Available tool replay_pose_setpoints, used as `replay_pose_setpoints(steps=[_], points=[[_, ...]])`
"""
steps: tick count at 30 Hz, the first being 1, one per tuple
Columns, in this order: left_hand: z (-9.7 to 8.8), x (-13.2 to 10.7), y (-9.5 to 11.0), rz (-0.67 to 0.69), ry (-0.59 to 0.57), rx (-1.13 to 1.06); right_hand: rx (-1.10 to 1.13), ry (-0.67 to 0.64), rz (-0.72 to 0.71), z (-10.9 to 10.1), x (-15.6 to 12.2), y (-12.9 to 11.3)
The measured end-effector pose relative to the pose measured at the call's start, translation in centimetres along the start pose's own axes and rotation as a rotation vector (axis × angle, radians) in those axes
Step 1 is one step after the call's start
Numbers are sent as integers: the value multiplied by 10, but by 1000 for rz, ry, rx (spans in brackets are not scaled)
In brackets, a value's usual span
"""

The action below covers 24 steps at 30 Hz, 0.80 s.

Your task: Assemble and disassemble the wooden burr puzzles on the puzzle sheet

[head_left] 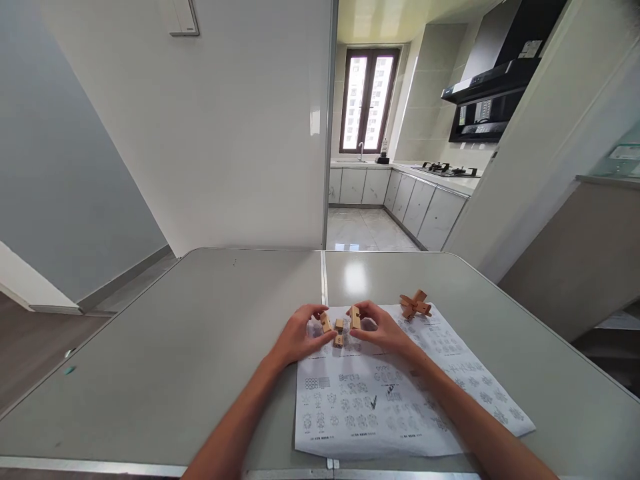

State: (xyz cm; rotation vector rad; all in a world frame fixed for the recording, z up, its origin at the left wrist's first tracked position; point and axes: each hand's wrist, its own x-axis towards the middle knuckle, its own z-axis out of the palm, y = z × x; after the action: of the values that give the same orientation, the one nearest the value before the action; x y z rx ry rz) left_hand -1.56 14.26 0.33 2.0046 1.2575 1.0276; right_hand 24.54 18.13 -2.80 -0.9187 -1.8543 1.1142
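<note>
My left hand (301, 337) pinches a notched wooden puzzle piece (326, 323) between thumb and fingers. Across from it, my right hand (379, 328) grips another notched wooden puzzle piece (355, 318), held upright. Between the two hands a small wooden piece (339, 325) and a second one (339, 341) lie close together on the paper. Under my hands spreads a printed instruction sheet (350, 407) covered in small line diagrams. Fingertips partly cover both held pieces.
An assembled wooden burr puzzle (415, 305) sits at the sheet's far right corner. The grey table (225, 313) has a metal seam down its middle. A small green bit (69, 370) lies near the left edge. Beyond a doorway is a kitchen with a stove (445, 170).
</note>
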Motion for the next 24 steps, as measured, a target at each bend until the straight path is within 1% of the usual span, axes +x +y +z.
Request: replay_pose_setpoints(steps=[3, 5, 9, 11, 14, 18, 24], points=[[2, 6, -1, -122, 120, -268, 97, 19, 21, -1, 1, -3], [3, 8, -3, -182, 146, -391, 134, 33, 41, -1, 1, -7], [2, 7, -3, -360, 66, -553, 187, 36, 54, -1, -1, -12], [4, 6, -1, -410, 23, -598, 221, 22, 61, 1, -1, -13], [7, 6, -1, -407, 24, -604, 282, 11, 72, 2, -2, -13], [10, 8, -5, -404, 42, -673, 355, 25, 89, 2, -1, -14], [10, 9, -10, -374, 17, -737, 350, 61, 148, 3, -1, -13]])
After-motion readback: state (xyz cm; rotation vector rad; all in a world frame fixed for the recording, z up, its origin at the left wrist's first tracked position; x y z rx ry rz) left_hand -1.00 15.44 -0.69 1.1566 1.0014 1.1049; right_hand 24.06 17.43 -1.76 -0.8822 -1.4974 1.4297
